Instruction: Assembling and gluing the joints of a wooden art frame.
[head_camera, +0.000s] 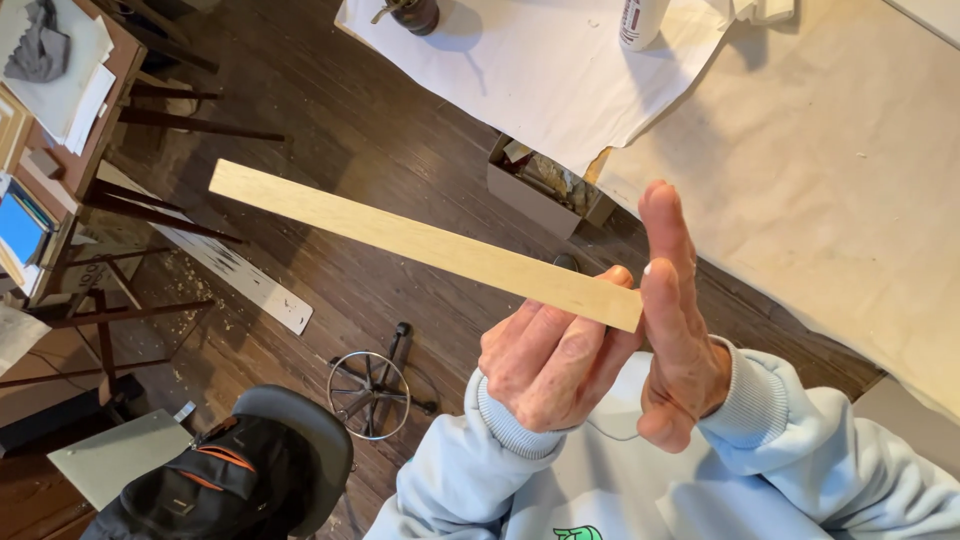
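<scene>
Pinching a pale wooden strip (420, 243) at its near end: left hand (545, 365), fingers curled shut on it. Right hand (678, 320) flat, fingers pressed together, against strip's end edge. Open floor (400, 140) beneath; table (830, 170) beyond the fingers.

Single head-worn view, looking steeply down, close above the raised hands, wooden floor (330, 150) far below

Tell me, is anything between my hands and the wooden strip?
Nothing visible is. The left hand grips the wooden strip near its end, and the right hand lies flat against that same end.
</scene>
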